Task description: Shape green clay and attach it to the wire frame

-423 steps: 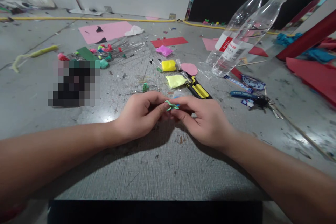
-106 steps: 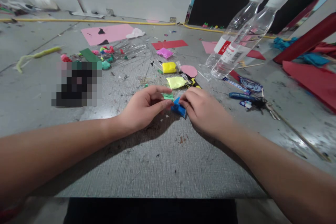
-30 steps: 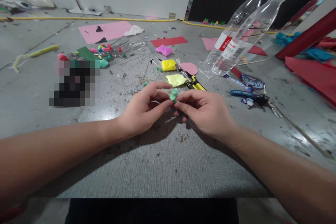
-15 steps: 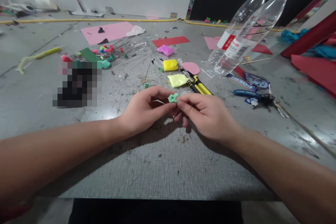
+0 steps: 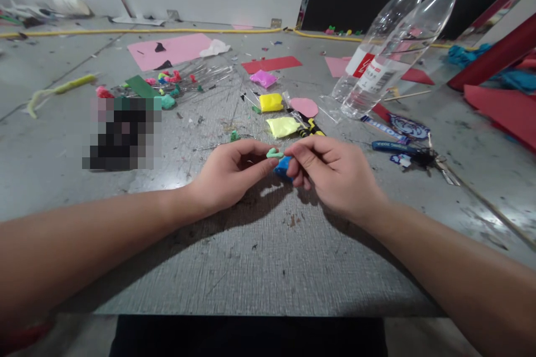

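Note:
A small piece of mint-green modelling clay (image 5: pixel 274 154), bent into a curl, is held over the grey table. My left hand (image 5: pixel 228 174) pinches it between thumb and forefinger from the left. On the other side my right hand (image 5: pixel 337 175) is closed, its thumb and forefinger pressed together at the clay's right end, other fingers curled under. Below and between the hands lies a blue packet (image 5: pixel 283 167), partly covered by the right fingers. Just beyond are a pale yellow packet (image 5: pixel 282 127) and black-and-yellow tool handles (image 5: pixel 310 128), partly hidden by the right hand.
Two clear bottles (image 5: pixel 377 78) stand at the right back. A blue strap with keys (image 5: pixel 397 148) lies right of my hands. Yellow (image 5: pixel 271 102) and purple packets (image 5: pixel 263 78), pink paper (image 5: pixel 176 50) and colourful clay bits (image 5: pixel 167 78) are farther back. A pixelated dark object (image 5: pixel 125 134) sits left.
The green clay has turned, now showing as a narrower curl. My right hand has shifted slightly up and its fingers have moved, uncovering the blue packet beneath. My left hand stays nearly still.

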`<action>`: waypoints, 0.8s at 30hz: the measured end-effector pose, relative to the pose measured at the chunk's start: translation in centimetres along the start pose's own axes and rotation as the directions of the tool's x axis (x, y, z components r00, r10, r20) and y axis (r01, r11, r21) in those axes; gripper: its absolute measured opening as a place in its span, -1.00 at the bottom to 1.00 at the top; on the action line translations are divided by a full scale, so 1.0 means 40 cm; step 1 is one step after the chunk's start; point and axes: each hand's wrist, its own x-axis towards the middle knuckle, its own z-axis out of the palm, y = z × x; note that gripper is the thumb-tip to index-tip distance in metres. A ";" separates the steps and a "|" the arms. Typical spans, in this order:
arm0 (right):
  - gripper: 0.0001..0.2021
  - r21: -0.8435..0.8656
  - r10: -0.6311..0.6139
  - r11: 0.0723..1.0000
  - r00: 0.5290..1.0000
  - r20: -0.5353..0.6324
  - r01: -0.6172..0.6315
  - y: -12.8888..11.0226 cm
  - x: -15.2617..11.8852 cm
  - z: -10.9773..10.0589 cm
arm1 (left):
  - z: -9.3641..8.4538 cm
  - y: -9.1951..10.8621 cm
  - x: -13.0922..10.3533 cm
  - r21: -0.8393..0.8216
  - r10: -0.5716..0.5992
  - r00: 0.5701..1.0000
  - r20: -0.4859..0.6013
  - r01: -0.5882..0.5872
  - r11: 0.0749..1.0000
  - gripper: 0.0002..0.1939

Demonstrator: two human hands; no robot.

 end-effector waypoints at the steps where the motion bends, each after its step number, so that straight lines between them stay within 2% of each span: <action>1: -0.72 0.031 0.008 0.999 1.000 -0.006 -0.008 0.002 0.002 0.001 | 0.000 -0.002 0.000 -0.001 0.005 1.000 0.000 -0.005 1.000 -0.84; 6: -0.79 0.158 0.071 0.985 0.997 -0.004 -0.069 0.005 0.009 0.006 | 0.000 -0.008 0.005 -0.045 0.023 1.000 -0.007 -0.023 0.999 -0.80; 10: -0.71 0.176 0.138 0.975 0.990 -0.009 -0.134 -0.006 0.004 -0.001 | 0.002 -0.007 0.009 -0.060 0.007 0.999 -0.035 -0.009 0.998 -0.86; 14: -0.55 0.148 0.172 0.975 0.984 -0.042 -0.164 -0.013 -0.001 -0.009 | 0.001 -0.014 0.009 -0.048 -0.013 0.998 -0.054 0.011 0.999 -0.83; 20: -0.72 0.344 0.154 0.926 0.987 0.037 -0.157 0.011 0.013 0.004 | -0.003 -0.015 0.007 -0.039 0.003 1.000 -0.021 -0.003 0.999 -0.80; 24: -0.68 0.391 0.200 0.897 0.978 0.062 -0.208 0.013 0.011 0.006 | 0.001 -0.003 0.008 -0.065 -0.020 0.999 -0.030 0.018 0.998 -0.83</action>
